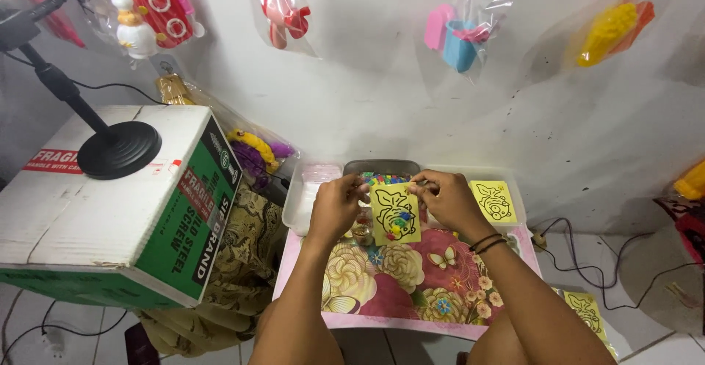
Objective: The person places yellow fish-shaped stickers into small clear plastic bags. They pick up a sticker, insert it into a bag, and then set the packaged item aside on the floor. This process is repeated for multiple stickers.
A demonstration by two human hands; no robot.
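Note:
A small yellow card (395,214) with a black fish outline, partly filled with coloured patches, hangs upright above a low table with a flowered cloth (400,277). My left hand (336,205) pinches its upper left corner. My right hand (444,197) pinches its upper right corner; dark bands circle that wrist. Behind the card lies a grey tray (382,168) of small coloured pieces. A little jar (361,230) stands just under my left hand.
A second yellow fish card (493,200) lies in a white tray (514,189) at the right; a third (585,313) lies on the floor. A large cardboard box (110,203) carrying a black stand (117,148) is at the left. Bagged toys hang on the wall.

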